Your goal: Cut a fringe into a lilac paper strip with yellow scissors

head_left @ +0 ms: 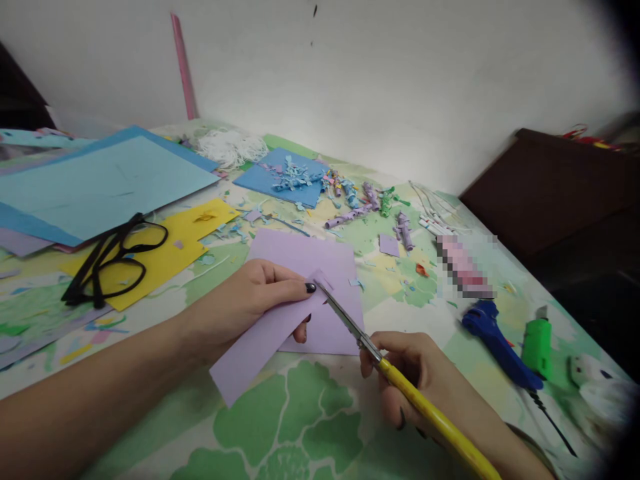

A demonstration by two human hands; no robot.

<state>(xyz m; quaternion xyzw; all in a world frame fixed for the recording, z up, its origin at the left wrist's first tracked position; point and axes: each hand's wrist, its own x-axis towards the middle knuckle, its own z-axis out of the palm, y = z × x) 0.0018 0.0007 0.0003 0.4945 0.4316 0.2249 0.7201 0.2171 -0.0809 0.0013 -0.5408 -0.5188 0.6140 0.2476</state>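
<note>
Between the thumb and fingers of my left hand (pixel 265 293) is a purple paper strip (pixel 255 363), slanting down to the left. My right hand (pixel 415 373) is closed around yellow-handled scissors (pixel 400 380). Their narrow metal blades reach up-left to the strip's upper end, close by my left thumb, where small cuts show in the edge. Whether the blades are apart there is hard to see. Beneath both lies a larger purple sheet (pixel 335 253) on the patterned tablecloth (pixel 295 427).
Black glasses (pixel 120 267) rest on yellow paper (pixel 175 230) at left, near light blue sheets (pixel 115 180). Rolled fringed paper pieces (pixel 370 197) and scraps lie behind. On the right are a blue glue gun (pixel 500 347), a green cutter (pixel 537 347) and white string (pixel 233 147) farther back.
</note>
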